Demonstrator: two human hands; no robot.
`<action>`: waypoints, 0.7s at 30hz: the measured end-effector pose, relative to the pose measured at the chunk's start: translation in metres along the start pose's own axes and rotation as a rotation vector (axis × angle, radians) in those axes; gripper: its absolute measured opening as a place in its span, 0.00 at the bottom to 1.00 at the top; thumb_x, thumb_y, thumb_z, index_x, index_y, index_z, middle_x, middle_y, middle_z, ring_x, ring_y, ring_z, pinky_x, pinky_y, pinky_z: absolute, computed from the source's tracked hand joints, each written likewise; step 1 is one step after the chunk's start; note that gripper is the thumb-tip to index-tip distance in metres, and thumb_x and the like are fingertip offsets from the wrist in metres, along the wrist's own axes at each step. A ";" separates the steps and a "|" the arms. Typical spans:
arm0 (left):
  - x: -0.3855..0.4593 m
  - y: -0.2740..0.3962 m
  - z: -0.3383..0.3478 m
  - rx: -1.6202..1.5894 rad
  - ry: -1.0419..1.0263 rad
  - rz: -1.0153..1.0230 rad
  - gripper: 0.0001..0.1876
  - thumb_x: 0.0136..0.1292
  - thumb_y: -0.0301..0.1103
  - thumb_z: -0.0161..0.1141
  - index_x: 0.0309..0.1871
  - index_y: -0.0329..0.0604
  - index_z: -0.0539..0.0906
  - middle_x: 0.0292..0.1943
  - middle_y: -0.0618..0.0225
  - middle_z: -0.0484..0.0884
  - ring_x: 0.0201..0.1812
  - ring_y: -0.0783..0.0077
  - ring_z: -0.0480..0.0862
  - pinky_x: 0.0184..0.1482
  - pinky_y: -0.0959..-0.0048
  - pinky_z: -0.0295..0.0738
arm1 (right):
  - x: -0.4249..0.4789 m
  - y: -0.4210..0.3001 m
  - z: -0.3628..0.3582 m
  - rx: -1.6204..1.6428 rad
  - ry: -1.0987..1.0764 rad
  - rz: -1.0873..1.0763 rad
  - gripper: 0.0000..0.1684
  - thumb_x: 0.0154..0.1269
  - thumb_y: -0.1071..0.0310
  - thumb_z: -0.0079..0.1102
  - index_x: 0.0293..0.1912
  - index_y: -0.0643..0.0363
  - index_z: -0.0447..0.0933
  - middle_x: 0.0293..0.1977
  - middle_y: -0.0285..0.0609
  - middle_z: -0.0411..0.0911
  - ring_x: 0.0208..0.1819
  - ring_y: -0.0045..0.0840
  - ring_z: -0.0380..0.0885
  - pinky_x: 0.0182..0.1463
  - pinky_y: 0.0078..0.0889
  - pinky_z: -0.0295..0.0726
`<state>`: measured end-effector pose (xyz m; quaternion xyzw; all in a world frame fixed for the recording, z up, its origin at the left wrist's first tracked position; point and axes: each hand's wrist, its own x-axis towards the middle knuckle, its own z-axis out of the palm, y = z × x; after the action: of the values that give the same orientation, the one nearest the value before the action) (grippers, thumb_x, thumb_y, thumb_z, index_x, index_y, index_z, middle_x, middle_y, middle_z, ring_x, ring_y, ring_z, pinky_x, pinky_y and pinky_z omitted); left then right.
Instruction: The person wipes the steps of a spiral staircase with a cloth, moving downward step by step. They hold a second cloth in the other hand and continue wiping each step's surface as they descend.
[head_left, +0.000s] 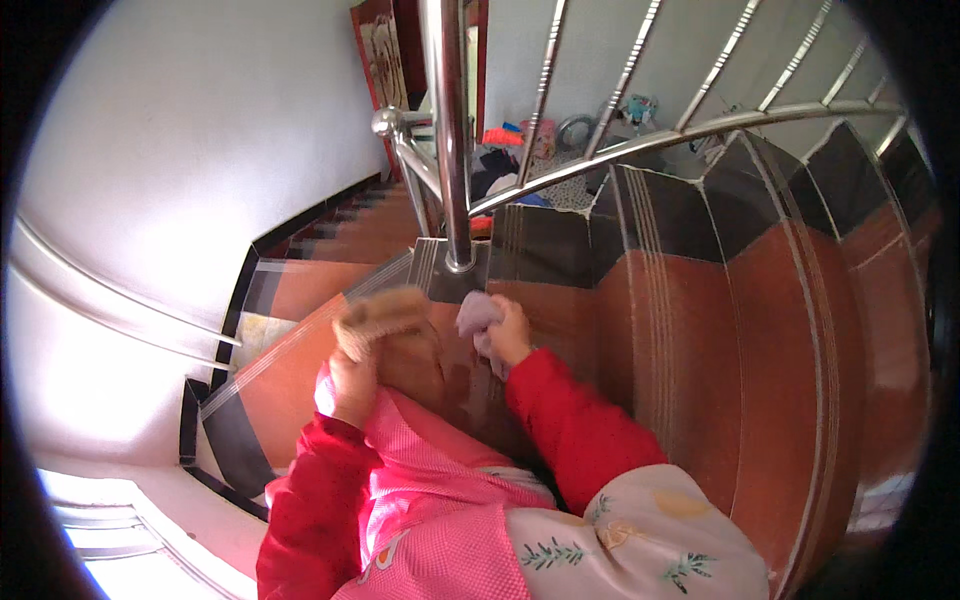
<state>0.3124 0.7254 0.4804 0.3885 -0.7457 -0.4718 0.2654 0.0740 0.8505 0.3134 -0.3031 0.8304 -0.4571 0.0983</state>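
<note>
My left hand (354, 384) grips a tan, fuzzy-looking cloth (384, 313), blurred, with a darker brown part hanging below it. Its exact kind is hard to tell. In my right hand (512, 330) is a crumpled pale lilac cloth (477, 313), part of which hangs under the fingers. Both hands are in front of my body, above red and black tiled stairs (675, 322), with a gap between the two cloths. Just beyond them stands a stainless steel railing post (453, 172), its round base on a black tile. Neither hand touches the post.
A metal banister (645, 144) with upright bars curves to the right. Steps (352, 232) descend at the left along a white wall (187, 135). Several clothes and other items (510, 161) lie on the floor below. A window frame (112, 517) is at lower left.
</note>
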 end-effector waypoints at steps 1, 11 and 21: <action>0.009 0.009 0.004 -0.030 0.016 0.042 0.20 0.73 0.38 0.58 0.63 0.40 0.78 0.57 0.61 0.82 0.58 0.70 0.80 0.60 0.72 0.73 | 0.024 0.007 -0.018 0.173 0.051 0.095 0.34 0.53 0.78 0.56 0.63 0.59 0.72 0.54 0.47 0.78 0.54 0.39 0.78 0.56 0.38 0.78; 0.016 0.099 0.023 -0.981 0.153 -0.077 0.26 0.67 0.36 0.66 0.65 0.38 0.73 0.58 0.59 0.79 0.56 0.62 0.81 0.59 0.64 0.76 | 0.030 -0.148 -0.295 -0.333 0.338 -0.427 0.35 0.59 0.65 0.61 0.67 0.55 0.67 0.62 0.55 0.70 0.65 0.50 0.68 0.64 0.50 0.71; 0.052 0.066 0.066 -1.130 -0.015 -0.279 0.27 0.68 0.38 0.64 0.66 0.37 0.71 0.60 0.55 0.78 0.60 0.55 0.79 0.62 0.57 0.76 | -0.040 -0.019 -0.285 -0.952 0.092 -0.225 0.36 0.69 0.40 0.51 0.70 0.46 0.67 0.73 0.45 0.61 0.74 0.46 0.56 0.73 0.64 0.51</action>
<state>0.2114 0.7318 0.5145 0.2776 -0.3219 -0.8298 0.3615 -0.0118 1.0654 0.4851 -0.3817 0.9126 -0.0475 -0.1383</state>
